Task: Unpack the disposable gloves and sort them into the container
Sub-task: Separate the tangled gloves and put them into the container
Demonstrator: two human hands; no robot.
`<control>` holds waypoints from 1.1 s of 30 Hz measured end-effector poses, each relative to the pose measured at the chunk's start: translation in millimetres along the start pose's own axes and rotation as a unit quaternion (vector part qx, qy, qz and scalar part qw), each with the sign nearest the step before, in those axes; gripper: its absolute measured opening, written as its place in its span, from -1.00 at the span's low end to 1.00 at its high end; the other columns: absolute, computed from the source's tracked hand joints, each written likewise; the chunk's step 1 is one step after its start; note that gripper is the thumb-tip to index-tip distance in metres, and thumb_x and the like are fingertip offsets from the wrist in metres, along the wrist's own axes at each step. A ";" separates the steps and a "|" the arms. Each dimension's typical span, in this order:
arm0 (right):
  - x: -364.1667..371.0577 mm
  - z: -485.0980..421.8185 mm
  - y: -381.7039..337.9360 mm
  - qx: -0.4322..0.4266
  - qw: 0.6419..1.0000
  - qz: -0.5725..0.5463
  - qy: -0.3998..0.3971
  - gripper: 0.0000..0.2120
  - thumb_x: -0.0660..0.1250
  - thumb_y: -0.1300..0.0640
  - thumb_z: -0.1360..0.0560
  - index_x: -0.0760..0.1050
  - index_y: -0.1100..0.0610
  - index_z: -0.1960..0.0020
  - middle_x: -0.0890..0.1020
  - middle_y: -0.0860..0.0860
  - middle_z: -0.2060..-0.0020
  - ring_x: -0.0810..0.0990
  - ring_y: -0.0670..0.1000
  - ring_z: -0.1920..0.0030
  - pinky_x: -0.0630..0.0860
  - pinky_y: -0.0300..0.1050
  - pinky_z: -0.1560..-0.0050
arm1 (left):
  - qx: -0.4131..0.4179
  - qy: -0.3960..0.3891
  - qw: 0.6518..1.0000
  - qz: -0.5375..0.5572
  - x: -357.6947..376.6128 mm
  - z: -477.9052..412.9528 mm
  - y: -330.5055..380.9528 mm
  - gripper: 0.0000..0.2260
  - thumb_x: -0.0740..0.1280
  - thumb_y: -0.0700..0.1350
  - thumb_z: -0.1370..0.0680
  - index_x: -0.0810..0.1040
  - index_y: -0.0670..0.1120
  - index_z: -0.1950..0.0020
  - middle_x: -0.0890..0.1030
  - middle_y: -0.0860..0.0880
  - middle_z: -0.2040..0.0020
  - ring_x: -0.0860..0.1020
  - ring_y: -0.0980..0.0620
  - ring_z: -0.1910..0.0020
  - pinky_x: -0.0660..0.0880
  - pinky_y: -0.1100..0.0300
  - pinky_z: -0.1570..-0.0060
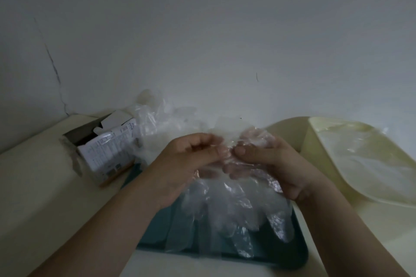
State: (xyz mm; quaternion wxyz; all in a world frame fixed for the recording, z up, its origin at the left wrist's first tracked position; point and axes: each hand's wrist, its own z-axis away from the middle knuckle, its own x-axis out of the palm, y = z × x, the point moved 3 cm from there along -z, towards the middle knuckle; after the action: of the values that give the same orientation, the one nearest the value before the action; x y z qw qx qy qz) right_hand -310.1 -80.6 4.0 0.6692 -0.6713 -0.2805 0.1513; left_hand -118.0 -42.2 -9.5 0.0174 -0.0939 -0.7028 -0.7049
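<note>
Gripping a bunch of gloves (pixel 225 204) between them, the left hand (pixel 186 164) and the right hand (pixel 270 164) are meeting at mid-frame above a teal tray (pixel 288 252). The left hand's fingers (pixel 202 141) are curling inward and pinching the upper edge of the clear film. The right hand's thumb is pressing down on top of the film, and its other fingers are showing through the plastic from beneath. Both sets of fingers are closing narrowly on the bunch and are almost touching each other. The loose glove ends are hanging down from the hands and draping over the tray, which is lying on a pale bench (pixel 33 186). Behind the hands, a loose pile of gloves (pixel 162 119) is resting against the wall (pixel 202 29). An opened box (pixel 105 148) is lying on its side just left of that pile, its flaps gaping. To the right, a cream container (pixel 313 153) is sitting on the bench, apart from the held bunch, with clear film lying flat inside it. Blur is making it impossible to count the pieces there.
</note>
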 end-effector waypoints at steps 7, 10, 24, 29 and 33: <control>1.6 -2.3 9.2 0.045 0.997 -0.045 0.037 -0.83 0.46 0.17 -0.51 0.69 0.26 -0.03 0.73 0.23 0.04 0.69 0.17 0.14 0.65 0.01 0.09 | 0.045 0.059 0.997 -0.017 -7.0 -3.5 -1.7 -0.95 0.48 -0.14 -0.56 0.75 -0.08 0.05 0.74 -0.13 0.08 0.71 -0.13 0.12 0.67 0.02 0.08; 1.3 -5.5 11.5 0.031 0.997 -0.031 0.066 -0.88 0.42 0.28 -0.52 0.65 0.29 -0.03 0.72 0.21 0.12 0.60 0.16 0.21 0.57 -0.06 0.18 | 0.060 0.143 0.984 -0.087 -10.3 -7.1 -8.2 -0.78 0.33 0.05 -0.68 0.72 -0.01 -0.05 0.74 0.03 -0.02 0.72 -0.02 -0.04 0.65 0.00 -0.12; -5.3 5.4 2.7 0.049 0.903 0.427 -0.006 -0.79 0.44 0.06 -0.58 0.68 0.21 0.07 0.70 0.12 0.33 0.56 -0.07 0.38 0.45 -0.32 0.31 | 0.109 0.097 0.900 -0.410 -35.1 -19.5 -31.5 -0.78 0.50 -0.10 -0.56 0.65 0.12 0.26 0.64 0.20 0.34 0.58 0.25 0.36 0.45 0.40 0.27; -4.6 9.1 -9.6 -0.029 0.925 0.376 -0.042 -0.75 0.44 0.08 -0.60 0.65 0.00 0.26 0.61 -0.04 0.37 0.53 -0.06 0.36 0.51 0.02 0.16 | 0.190 0.197 0.888 -0.370 -40.1 -6.1 9.0 -0.83 0.55 -0.05 -0.50 0.59 0.08 0.19 0.67 0.21 0.06 0.58 0.33 0.02 0.40 0.46 0.04; 1.0 12.6 -24.5 -0.109 0.940 0.323 0.022 -0.87 0.51 -0.04 -0.48 0.72 -0.08 -0.02 0.58 -0.23 -0.31 0.57 -0.12 -0.31 0.46 0.11 -0.38 | 0.180 0.139 0.903 -0.365 -27.3 4.5 22.3 -0.75 0.51 -0.13 -0.52 0.47 -0.02 0.24 0.57 0.28 0.26 0.54 0.35 0.18 0.36 0.55 0.15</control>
State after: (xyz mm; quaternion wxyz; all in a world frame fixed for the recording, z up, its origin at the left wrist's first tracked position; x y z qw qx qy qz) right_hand -320.9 -71.1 27.5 0.5134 -0.7975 -0.0490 0.3130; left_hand -87.2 -40.9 8.3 -0.1272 0.2730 -0.7933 -0.5290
